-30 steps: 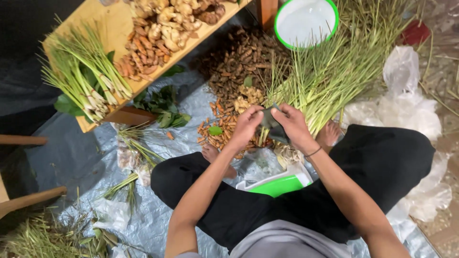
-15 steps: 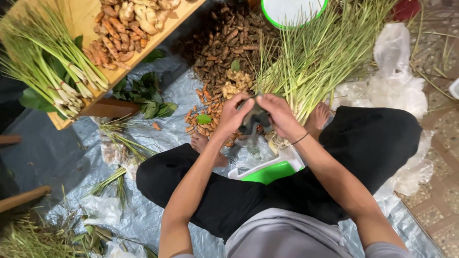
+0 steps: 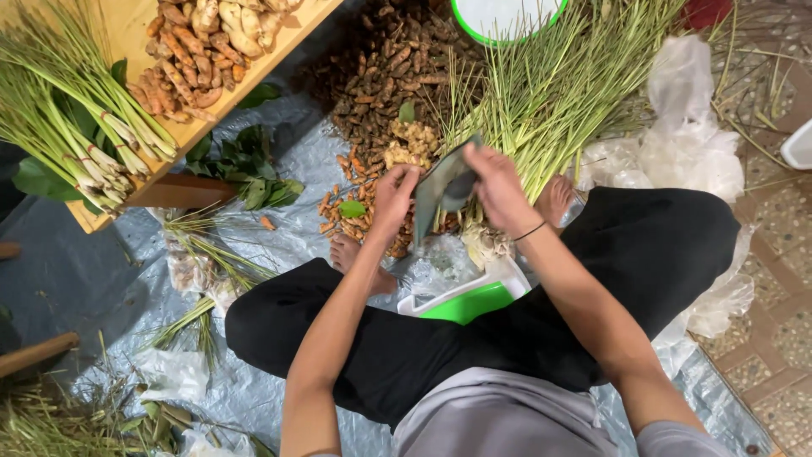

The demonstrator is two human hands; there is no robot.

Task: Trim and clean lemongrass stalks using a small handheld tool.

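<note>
Dark bag [image 3: 441, 188], held by both hands [image 3: 448, 190]

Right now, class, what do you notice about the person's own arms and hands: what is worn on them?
Both forearms are bare; short grey sleeves show only near the shoulders. The right hand has a thin dark band around the wrist. The left hand wears nothing visible: no gloves, rings or watch can be made out.

Both hands [image 3: 444, 190] now lift a dark flat piece [image 3: 441, 188] (previously unseen).
</note>
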